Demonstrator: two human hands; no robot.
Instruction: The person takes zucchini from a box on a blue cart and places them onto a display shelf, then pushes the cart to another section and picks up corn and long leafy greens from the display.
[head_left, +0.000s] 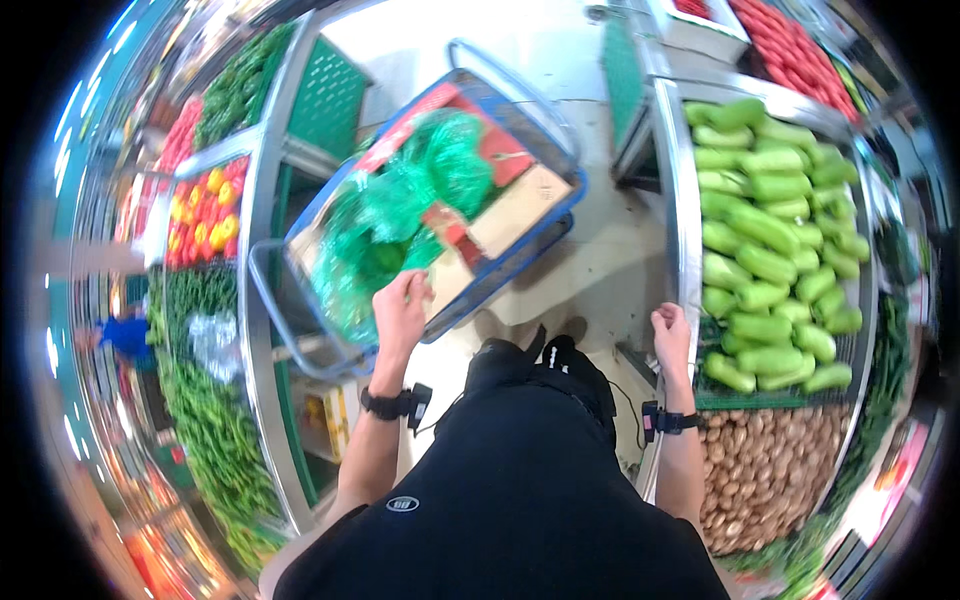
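Note:
My left hand (401, 311), fingers curled, is over the near side of a blue flatbed cart (517, 259). Just beyond it, green plastic bags (375, 217) lie in an open cardboard box (517, 214) on the cart. Whether my fingers grip the bag's edge or only hover there, I cannot tell. Beside the metal rim (684, 225) of the right-hand stall is my right hand (671, 334), its fingers loosely closed and nothing visible in them. Pale green squash (772, 225) fill the stall bin nearest that hand.
Brown mushrooms (772, 472) occupy the bin nearer me. On the left stall (259, 322) are red and yellow peppers (206, 214), leafy greens (214, 435) and a clear plastic bag (214, 345). The cart's tubular handles (289, 322) jut toward the left stall. Tiled floor (600, 247) separates cart and right stall.

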